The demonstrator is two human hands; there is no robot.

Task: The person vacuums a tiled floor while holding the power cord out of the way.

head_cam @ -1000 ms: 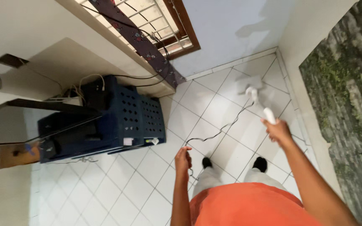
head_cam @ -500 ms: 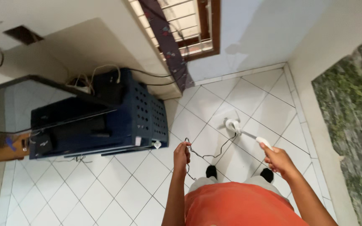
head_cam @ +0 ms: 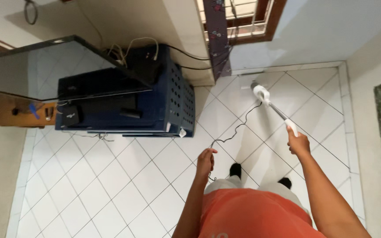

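Head view, one vacuum wand (head_cam: pixel 273 107) in right hand (head_cam: pixel 298 143) grip, one cord (head_cam: pixel 232 131) pinched by left hand (head_cam: pixel 206 160)

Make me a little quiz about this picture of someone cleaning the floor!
1. True or false: the right hand holds the handle of the stick vacuum.
2. What does the left hand hold? A) a sponge B) the black cord C) a cup
3. Fill in: the vacuum's head is on the white tiled floor, close to the ____ under the window.

Key:
1. True.
2. B. The cord runs from the hand across the tiles to the vacuum.
3. Wall. The blue cabinet stands further left.
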